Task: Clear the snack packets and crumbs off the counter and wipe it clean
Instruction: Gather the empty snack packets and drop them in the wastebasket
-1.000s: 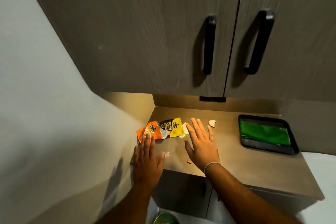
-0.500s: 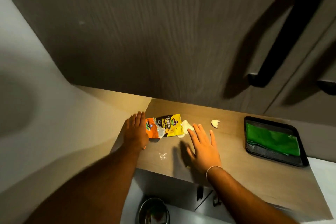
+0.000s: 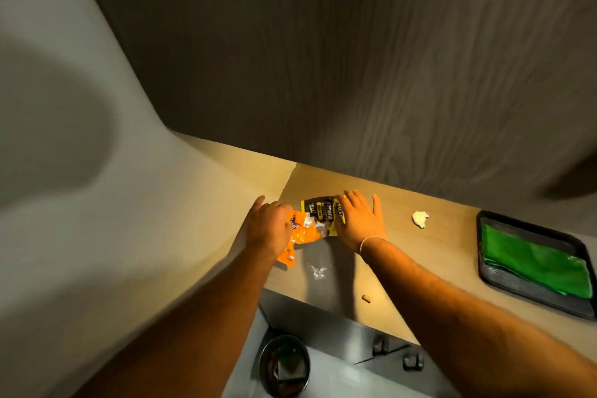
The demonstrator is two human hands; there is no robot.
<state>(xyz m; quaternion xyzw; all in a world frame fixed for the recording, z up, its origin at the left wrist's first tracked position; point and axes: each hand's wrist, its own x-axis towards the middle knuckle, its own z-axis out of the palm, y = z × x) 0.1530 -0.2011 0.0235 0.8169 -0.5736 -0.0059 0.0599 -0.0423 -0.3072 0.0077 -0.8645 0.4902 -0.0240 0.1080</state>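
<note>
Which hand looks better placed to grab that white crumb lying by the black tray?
The right hand. It lies flat on the yellow-and-black packet, nearer the white crumb; the left hand is at the far side, closed on the crumpled orange packet.

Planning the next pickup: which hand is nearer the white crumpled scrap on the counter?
Right. The right hand lies flat on the yellow-black packet, just left of the white scrap with bare counter between. The left hand is farther left, on the orange packet.

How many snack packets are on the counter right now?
2. The orange packet is under the left hand near the wall; the yellow-and-black packet lies beside it, its right end under the right hand. More could be hidden beneath the hands.
</note>
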